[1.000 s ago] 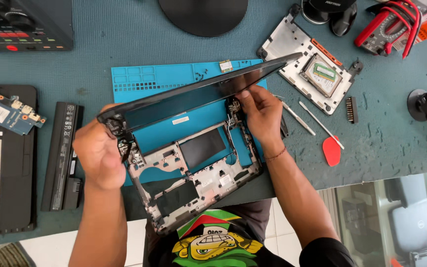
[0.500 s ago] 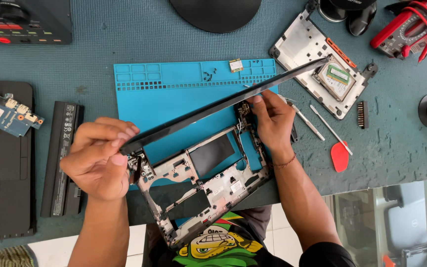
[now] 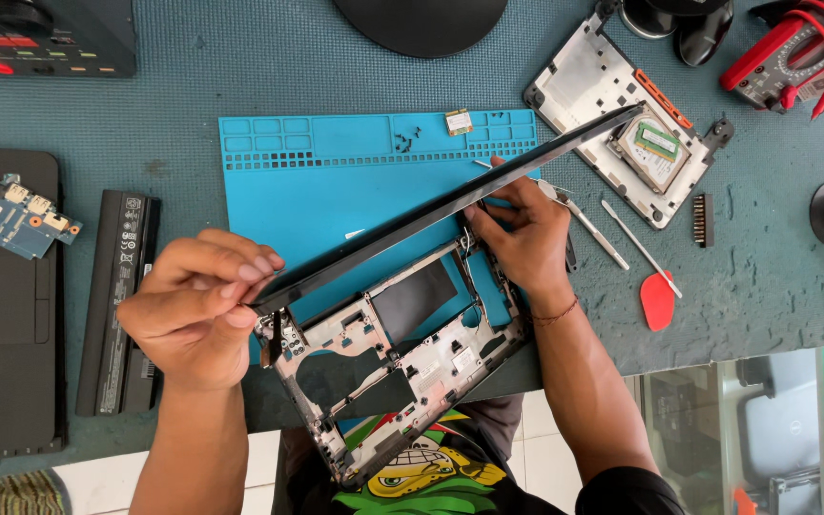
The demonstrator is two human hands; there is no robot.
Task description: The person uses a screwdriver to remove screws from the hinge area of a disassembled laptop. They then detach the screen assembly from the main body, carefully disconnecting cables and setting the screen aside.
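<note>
My left hand (image 3: 197, 305) pinches the corner of the thin laptop screen panel (image 3: 450, 205), my right hand (image 3: 522, 234) grips near the hinge, above the laptop base frame (image 3: 393, 367). It seems stiff but fragile; edges are safest.

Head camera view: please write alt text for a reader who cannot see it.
Two bare hands hold a thin black laptop screen panel on edge over a stripped laptop base frame on a blue work mat: the left hand pinches its lower end, the right hand is at its middle.
</note>
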